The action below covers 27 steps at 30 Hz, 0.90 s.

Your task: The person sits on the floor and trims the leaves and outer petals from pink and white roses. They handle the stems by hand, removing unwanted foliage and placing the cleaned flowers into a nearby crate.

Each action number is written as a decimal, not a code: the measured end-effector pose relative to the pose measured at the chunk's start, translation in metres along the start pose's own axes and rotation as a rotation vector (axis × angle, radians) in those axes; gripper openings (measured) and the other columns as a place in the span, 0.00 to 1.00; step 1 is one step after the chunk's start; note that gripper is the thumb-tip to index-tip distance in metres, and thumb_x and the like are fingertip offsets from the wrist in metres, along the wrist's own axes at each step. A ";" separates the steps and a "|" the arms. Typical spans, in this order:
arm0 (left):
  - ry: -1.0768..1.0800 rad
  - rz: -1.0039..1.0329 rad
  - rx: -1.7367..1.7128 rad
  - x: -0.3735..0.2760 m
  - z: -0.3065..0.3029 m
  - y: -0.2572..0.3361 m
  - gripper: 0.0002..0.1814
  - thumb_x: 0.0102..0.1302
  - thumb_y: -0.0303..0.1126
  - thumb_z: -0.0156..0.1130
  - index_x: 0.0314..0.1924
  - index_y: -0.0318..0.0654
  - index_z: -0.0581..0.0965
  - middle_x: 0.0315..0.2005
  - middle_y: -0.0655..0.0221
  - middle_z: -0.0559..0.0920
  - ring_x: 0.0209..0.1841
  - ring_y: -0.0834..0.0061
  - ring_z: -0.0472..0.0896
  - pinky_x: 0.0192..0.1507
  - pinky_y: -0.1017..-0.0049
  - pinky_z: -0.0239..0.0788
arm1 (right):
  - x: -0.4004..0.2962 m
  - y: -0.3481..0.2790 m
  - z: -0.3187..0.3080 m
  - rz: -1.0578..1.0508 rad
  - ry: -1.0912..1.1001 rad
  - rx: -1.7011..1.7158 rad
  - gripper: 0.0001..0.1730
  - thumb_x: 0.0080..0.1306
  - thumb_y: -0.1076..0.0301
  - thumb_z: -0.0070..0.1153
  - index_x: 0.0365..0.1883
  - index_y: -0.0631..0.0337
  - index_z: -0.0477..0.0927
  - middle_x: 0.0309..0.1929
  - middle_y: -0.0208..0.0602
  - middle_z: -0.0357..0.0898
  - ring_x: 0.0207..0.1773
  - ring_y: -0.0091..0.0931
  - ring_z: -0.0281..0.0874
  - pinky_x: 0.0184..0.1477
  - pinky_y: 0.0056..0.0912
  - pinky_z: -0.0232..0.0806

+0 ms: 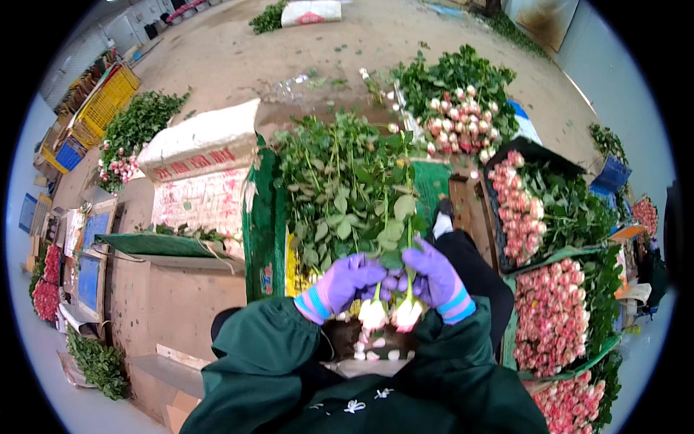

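My left hand [351, 281], in a purple knit glove with a striped cuff, pinches the stem of a pale rose [373, 314] just above its head. Beside it my right hand [432, 275], gloved the same way, holds a second white-pink rose [406, 314] by its stem. Both heads hang towards my lap, and their leafy stems point away from me. In front of my hands lies a thick heap of leafy rose stems [341, 184] on a green-sided bench. Loose petals [373, 355] are scattered beneath the two roses. My fingertips are partly hidden by each other and by leaves.
Packed pink roses fill a black crate [496, 255] and green-edged bundles [550, 317] at my right. Another rose pile [461, 116] lies ahead to the right. A white woven sack [200, 168] covers a stand on the left. Yellow crates [105, 103] stand farther left.
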State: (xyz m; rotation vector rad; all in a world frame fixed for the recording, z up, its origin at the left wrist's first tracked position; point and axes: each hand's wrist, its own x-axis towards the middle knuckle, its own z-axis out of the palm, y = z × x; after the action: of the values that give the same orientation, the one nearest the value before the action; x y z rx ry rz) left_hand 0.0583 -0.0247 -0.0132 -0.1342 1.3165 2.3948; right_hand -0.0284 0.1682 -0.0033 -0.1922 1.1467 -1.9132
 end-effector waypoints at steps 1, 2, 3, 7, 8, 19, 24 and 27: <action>-0.052 -0.004 -0.066 -0.001 0.008 0.012 0.17 0.67 0.38 0.56 0.48 0.33 0.74 0.37 0.66 0.83 0.33 0.79 0.81 0.35 0.81 0.72 | -0.003 -0.006 0.006 0.025 -0.035 0.109 0.18 0.66 0.62 0.53 0.51 0.58 0.71 0.32 0.28 0.78 0.25 0.17 0.75 0.17 0.16 0.61; -0.070 -0.016 -0.236 -0.004 0.017 0.020 0.17 0.67 0.38 0.55 0.48 0.31 0.74 0.37 0.65 0.83 0.33 0.79 0.81 0.37 0.80 0.74 | -0.008 -0.007 0.013 0.062 0.062 0.235 0.15 0.66 0.61 0.52 0.49 0.58 0.72 0.31 0.28 0.78 0.25 0.18 0.75 0.19 0.19 0.65; -0.101 -0.008 -0.419 -0.007 0.025 0.025 0.17 0.68 0.38 0.55 0.47 0.30 0.74 0.37 0.64 0.82 0.32 0.78 0.81 0.38 0.79 0.75 | -0.009 -0.005 0.021 0.086 0.142 0.368 0.13 0.66 0.61 0.52 0.46 0.58 0.74 0.30 0.28 0.77 0.26 0.19 0.75 0.21 0.22 0.68; -0.162 0.571 -0.055 -0.003 0.048 0.023 0.21 0.67 0.29 0.56 0.58 0.35 0.68 0.51 0.59 0.76 0.54 0.69 0.75 0.56 0.68 0.70 | -0.027 0.004 0.037 -0.225 -0.098 0.571 0.17 0.69 0.69 0.47 0.54 0.63 0.69 0.46 0.37 0.75 0.46 0.29 0.75 0.51 0.33 0.71; -0.125 0.544 -0.072 -0.001 0.050 0.019 0.21 0.67 0.27 0.55 0.60 0.35 0.67 0.52 0.60 0.76 0.54 0.69 0.75 0.57 0.69 0.68 | -0.028 0.008 0.039 -0.300 -0.182 0.617 0.19 0.69 0.71 0.46 0.57 0.63 0.67 0.50 0.38 0.73 0.50 0.30 0.74 0.53 0.34 0.70; -0.087 0.394 -0.277 0.010 0.081 0.020 0.15 0.68 0.31 0.54 0.53 0.33 0.71 0.44 0.64 0.78 0.47 0.69 0.78 0.51 0.70 0.72 | -0.040 0.001 0.038 -0.320 0.128 0.376 0.13 0.71 0.62 0.45 0.47 0.61 0.75 0.39 0.36 0.79 0.42 0.28 0.78 0.46 0.34 0.74; -0.149 0.035 -0.481 0.017 0.096 0.041 0.09 0.67 0.34 0.56 0.37 0.34 0.73 0.28 0.69 0.78 0.32 0.72 0.79 0.38 0.73 0.74 | -0.053 -0.019 0.048 -0.143 0.121 0.811 0.14 0.71 0.60 0.45 0.44 0.62 0.74 0.32 0.32 0.78 0.34 0.25 0.75 0.40 0.29 0.71; -0.171 0.083 -0.379 0.017 0.098 0.048 0.08 0.66 0.32 0.57 0.36 0.34 0.73 0.28 0.67 0.78 0.32 0.71 0.80 0.37 0.74 0.74 | -0.050 -0.025 0.042 -0.178 0.108 0.590 0.14 0.71 0.61 0.46 0.46 0.62 0.73 0.30 0.31 0.77 0.29 0.21 0.74 0.32 0.24 0.70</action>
State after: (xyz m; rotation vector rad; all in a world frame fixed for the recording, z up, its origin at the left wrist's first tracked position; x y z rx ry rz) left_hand 0.0349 0.0389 0.0739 0.0209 0.7983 2.6362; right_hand 0.0089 0.1836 0.0536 0.1397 0.6016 -2.3563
